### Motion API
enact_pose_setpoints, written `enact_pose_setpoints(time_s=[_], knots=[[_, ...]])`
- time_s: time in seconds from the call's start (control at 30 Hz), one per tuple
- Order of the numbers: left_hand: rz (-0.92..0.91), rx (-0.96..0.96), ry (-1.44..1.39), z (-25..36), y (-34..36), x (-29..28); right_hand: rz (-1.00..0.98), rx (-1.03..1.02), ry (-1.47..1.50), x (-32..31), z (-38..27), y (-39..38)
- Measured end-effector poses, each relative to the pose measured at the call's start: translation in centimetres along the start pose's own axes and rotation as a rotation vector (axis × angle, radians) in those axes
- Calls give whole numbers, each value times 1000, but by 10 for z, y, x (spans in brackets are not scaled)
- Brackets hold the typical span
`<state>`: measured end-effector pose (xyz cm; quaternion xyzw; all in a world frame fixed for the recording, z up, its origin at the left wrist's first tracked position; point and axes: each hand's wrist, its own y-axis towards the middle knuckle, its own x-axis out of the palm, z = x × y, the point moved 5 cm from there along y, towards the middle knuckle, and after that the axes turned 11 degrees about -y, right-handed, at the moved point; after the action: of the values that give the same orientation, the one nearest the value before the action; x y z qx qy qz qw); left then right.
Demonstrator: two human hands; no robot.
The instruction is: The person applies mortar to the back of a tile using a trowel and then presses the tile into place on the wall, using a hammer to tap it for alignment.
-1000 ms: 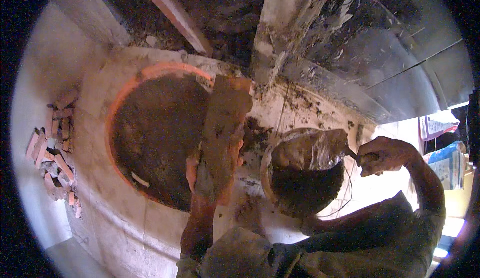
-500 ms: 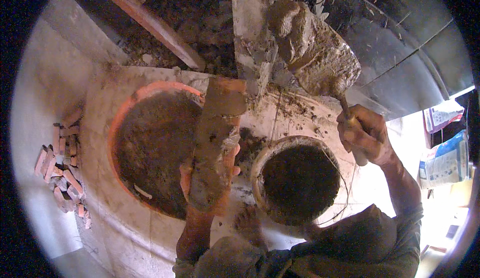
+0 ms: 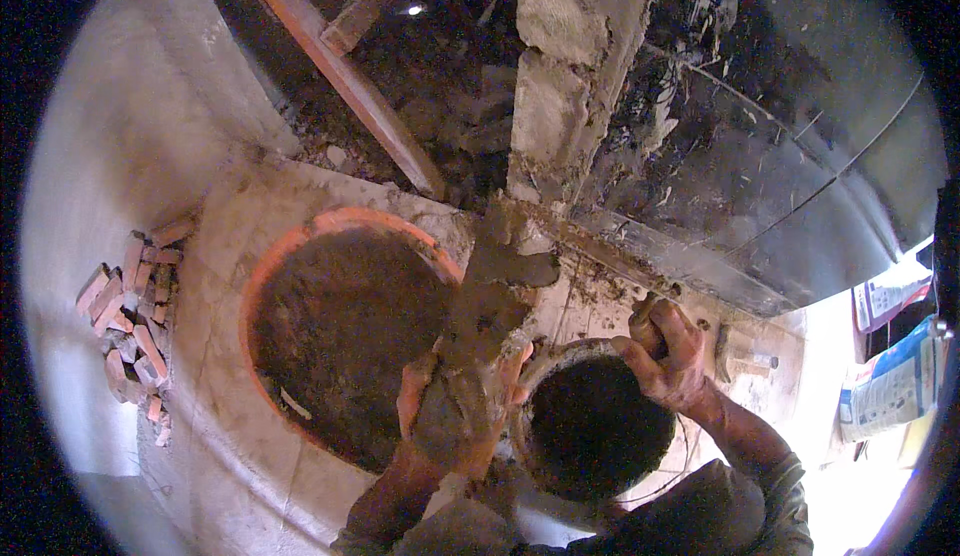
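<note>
My left hand [image 3: 413, 401] is wrapped round the sides of a long reddish brick [image 3: 470, 346], thumb on one side and fingertips on the other. Wet grey-brown mortar [image 3: 510, 261] covers its upper face and bulges past the far right edge. My right hand [image 3: 675, 356] is closed round the handle of a trowel [image 3: 648, 328], just right of the brick and above the bucket's far right rim. The trowel's blade is seen nearly edge-on and is hard to make out. My left palm is hidden under the brick.
A round orange-rimmed tub [image 3: 262, 286] of dark mortar stands left, a dark-filled bucket [image 3: 530, 376] right. Broken bricks [image 3: 130, 321] lie piled far left. Ahead rise a plastered post [image 3: 555, 86], a slanting reddish beam [image 3: 340, 76] and dark sheeting [image 3: 800, 186]. Printed bags [image 3: 890, 361] stand right.
My right hand has come lower and nearer the brick, and the trowel has turned. The big mortar load on its blade no longer shows. Mortar now bulges over the brick's far end. The view has shifted.
</note>
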<state>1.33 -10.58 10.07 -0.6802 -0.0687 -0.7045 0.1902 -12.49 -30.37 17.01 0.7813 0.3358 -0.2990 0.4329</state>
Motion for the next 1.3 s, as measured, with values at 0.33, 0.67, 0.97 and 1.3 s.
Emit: enact_pose_setpoints(time_s=[0.33, 0.67, 0.97, 1.3], knots=[[-50, -2, -68, -2, 3, 29, 27, -44, -159, 55, 33, -34], [-119, 39, -203, 13, -4, 24, 13, -9, -342, 72, 67, -56], [-173, 37, -179, 23, 0, 48, 95, 9, -444, 44, 56, -52], [-128, 52, -248, 12, 9, 55, 47, -154, -305, 73, 35, -41]])
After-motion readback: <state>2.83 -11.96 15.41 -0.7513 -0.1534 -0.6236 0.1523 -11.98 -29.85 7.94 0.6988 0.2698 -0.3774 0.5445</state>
